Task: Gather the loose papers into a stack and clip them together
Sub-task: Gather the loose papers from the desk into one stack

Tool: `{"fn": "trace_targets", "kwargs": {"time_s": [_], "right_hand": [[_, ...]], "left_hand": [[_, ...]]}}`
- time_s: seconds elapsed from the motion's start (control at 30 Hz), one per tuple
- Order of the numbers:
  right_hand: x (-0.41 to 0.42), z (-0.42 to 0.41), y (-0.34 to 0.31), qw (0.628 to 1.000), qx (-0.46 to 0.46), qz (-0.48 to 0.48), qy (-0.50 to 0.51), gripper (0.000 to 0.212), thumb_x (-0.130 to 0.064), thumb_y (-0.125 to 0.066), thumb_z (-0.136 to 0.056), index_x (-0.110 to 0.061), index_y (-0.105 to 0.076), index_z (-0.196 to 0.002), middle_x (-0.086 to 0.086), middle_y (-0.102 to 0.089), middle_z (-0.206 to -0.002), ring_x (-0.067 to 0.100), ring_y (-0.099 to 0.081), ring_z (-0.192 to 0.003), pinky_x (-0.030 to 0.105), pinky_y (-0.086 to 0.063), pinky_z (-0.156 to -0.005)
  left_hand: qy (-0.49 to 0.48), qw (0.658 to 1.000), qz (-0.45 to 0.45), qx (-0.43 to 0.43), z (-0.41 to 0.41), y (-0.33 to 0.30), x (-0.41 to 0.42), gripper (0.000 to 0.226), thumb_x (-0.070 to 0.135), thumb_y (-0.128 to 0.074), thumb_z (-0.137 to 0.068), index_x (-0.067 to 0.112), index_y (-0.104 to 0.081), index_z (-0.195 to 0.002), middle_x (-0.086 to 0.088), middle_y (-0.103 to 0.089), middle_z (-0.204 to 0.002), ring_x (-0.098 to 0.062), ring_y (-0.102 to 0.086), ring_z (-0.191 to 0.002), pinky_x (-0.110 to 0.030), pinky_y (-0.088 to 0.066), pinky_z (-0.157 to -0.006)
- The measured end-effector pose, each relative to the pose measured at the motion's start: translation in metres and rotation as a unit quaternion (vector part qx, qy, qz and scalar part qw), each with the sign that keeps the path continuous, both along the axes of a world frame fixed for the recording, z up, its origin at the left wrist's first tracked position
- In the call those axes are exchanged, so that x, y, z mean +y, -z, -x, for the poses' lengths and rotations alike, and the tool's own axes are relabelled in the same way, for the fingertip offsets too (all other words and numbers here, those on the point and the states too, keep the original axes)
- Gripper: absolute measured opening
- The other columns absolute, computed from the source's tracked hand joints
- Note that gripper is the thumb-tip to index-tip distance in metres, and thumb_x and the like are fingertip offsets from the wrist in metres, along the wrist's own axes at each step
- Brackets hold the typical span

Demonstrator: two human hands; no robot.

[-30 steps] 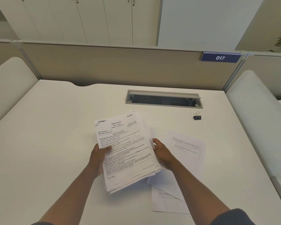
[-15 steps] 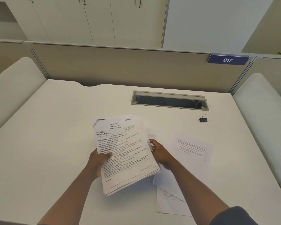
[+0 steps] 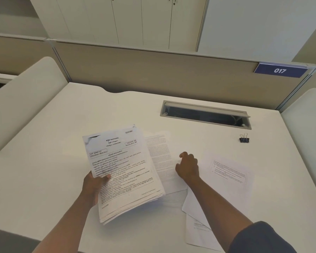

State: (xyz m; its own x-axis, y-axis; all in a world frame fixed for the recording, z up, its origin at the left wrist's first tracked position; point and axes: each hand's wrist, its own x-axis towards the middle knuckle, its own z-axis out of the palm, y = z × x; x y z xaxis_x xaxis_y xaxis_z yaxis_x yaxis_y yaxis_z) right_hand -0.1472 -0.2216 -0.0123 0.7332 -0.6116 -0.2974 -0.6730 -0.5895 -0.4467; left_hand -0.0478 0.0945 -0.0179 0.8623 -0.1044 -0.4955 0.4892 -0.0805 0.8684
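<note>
I see a wide white counter [image 3: 44, 161] w/ a beige partition [image 3: 153, 70] along its far edge and white cabinets [image 3: 135, 19] behind that. A blue sign [image 3: 280, 70] reading 017 sits at the partition's top right. One long cable slot [image 3: 205, 115] is cut into the counter near the back, right of centre.

Nothing blocks my view of the work area. My left hand [image 3: 93, 185] is clamped on the left edge of a thick stack of papers [image 3: 124, 172], thumb on top, lifting it tilted off the counter; the printed top page faces me.

To the right of the stack, loose sheets lie flat on the counter, overlapping. I count approx 4: one printed sheet [image 3: 161, 161] just beside the stack, partly under it; one sheet w/ a boxed text block [image 3: 228, 172] further right; a blank-looking one [image 3: 192, 203] under my right forearm; one more [image 3: 197, 232] at the near edge.

My right hand [image 3: 187, 166] rests between the first two sheets, fingers curled down on the paper, holding nothing that I can make out.

One small black binder clip [image 3: 244, 138] stands alone at right, below the slot, well apart from all papers.
</note>
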Motion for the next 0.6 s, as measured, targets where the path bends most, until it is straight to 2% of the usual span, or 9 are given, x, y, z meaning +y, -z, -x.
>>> {"fn": "trace_targets", "kwargs": {"time_s": [0.1,0.17,0.3,0.43,0.5,0.6], "right_hand": [[0.008,-0.013,0.003,0.997,0.061,0.037,0.0,0.066,-0.047,-0.068,-0.084,-0.012,-0.04,-0.133,0.012,-0.044,-0.129,0.031,-0.044,-0.121,0.043,-0.047,-0.094],[0.014,-0.018,0.006,0.995,0.08,0.052,0.001,0.072,-0.05,-0.073,-0.08,-0.01,-0.04,-0.13,0.011,-0.043,-0.129,0.029,-0.044,-0.121,0.043,-0.048,-0.093],[0.019,-0.025,0.006,0.995,0.084,0.035,0.032,0.071,-0.041,-0.077,-0.08,-0.007,-0.038,-0.13,0.011,-0.042,-0.13,0.03,-0.046,-0.122,0.042,-0.049,-0.092],[0.011,-0.026,0.007,0.993,0.034,-0.083,0.078,0.066,-0.022,-0.079,-0.079,0.0,-0.04,-0.128,0.018,-0.05,-0.129,0.034,-0.056,-0.118,0.038,-0.048,-0.093],[0.005,-0.024,0.009,0.989,0.001,-0.131,0.074,0.053,-0.017,-0.072,-0.082,0.001,-0.046,-0.125,0.018,-0.057,-0.126,0.032,-0.058,-0.115,0.037,-0.048,-0.093],[0.002,-0.018,0.005,0.983,-0.034,-0.179,0.021,0.043,-0.017,-0.054,-0.093,-0.005,-0.048,-0.134,0.012,-0.056,-0.136,0.029,-0.053,-0.123,0.034,-0.041,-0.103]], "left_hand": [[-0.008,1.0,-0.006,0.005,-0.005,0.005,0.009,0.042,-0.002,-0.076,-0.078,0.01,-0.063,-0.116,-0.01,-0.072,-0.109,-0.035,-0.066,-0.1,-0.049,-0.052,-0.085],[-0.005,1.0,-0.007,0.007,-0.007,0.005,0.011,0.041,-0.001,-0.075,-0.078,0.01,-0.064,-0.115,-0.011,-0.072,-0.109,-0.036,-0.066,-0.101,-0.05,-0.052,-0.085],[-0.006,1.0,0.015,0.007,-0.01,0.003,0.008,0.041,-0.002,-0.074,-0.079,0.01,-0.063,-0.117,-0.01,-0.072,-0.11,-0.034,-0.066,-0.101,-0.045,-0.053,-0.082],[-0.001,0.999,0.035,0.001,-0.01,-0.001,0.002,0.042,-0.003,-0.074,-0.078,0.008,-0.063,-0.117,-0.009,-0.072,-0.107,-0.034,-0.066,-0.1,-0.037,-0.053,-0.074],[0.021,0.998,0.058,0.001,-0.009,-0.005,-0.001,0.054,0.001,-0.081,-0.07,0.009,-0.063,-0.12,-0.009,-0.073,-0.108,-0.033,-0.068,-0.101,-0.039,-0.054,-0.075],[0.063,0.995,0.074,-0.002,-0.01,-0.012,-0.007,0.075,0.016,-0.088,-0.054,0.015,-0.062,-0.124,-0.008,-0.073,-0.115,-0.032,-0.068,-0.105,-0.053,-0.054,-0.088]]}}
